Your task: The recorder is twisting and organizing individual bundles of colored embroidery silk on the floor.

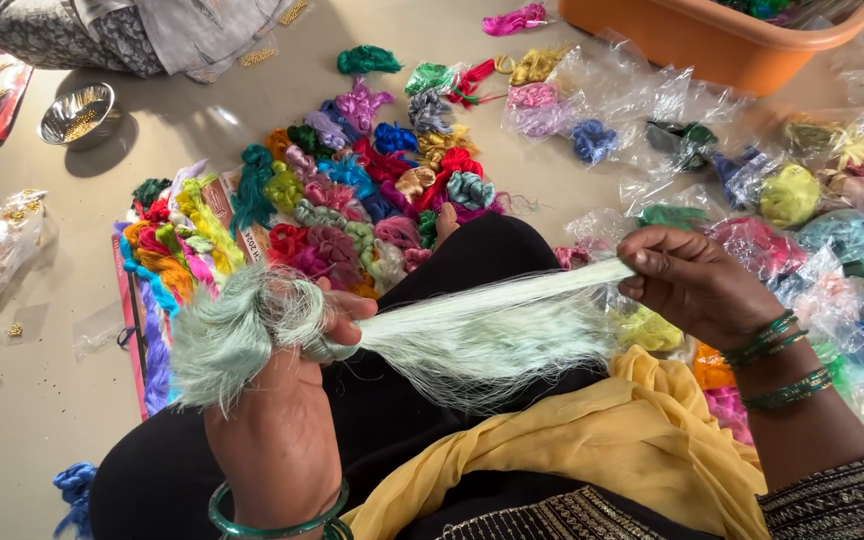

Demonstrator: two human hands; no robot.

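Drawing out a pale green thread bundle between both hands

My left hand (287,400) has its grip closed round the pale green thread bundle (402,335) at lower left of the frame; my right hand (687,285) pinches a drawn strand at centre right. Separating seems underway; I judge steady, even tension matters. Coloured skeins (352,200) lie beyond on the floor (12,400).

Single view only, head-mounted, nothing to overlap with. Camera looks steeply down over the wearer's lap at the floor (42,400). Landmark: pile of coloured thread bundles (352,190), roughly frame centre, just beyond the knees. Very close range: forearms and lap fill the bottom half. Orange tub (712,50) sits beyond and right of the pile, cut by the top edge. Steel bowl (77,112) is left of the pile, upper-left corner. Forward is up in frame.
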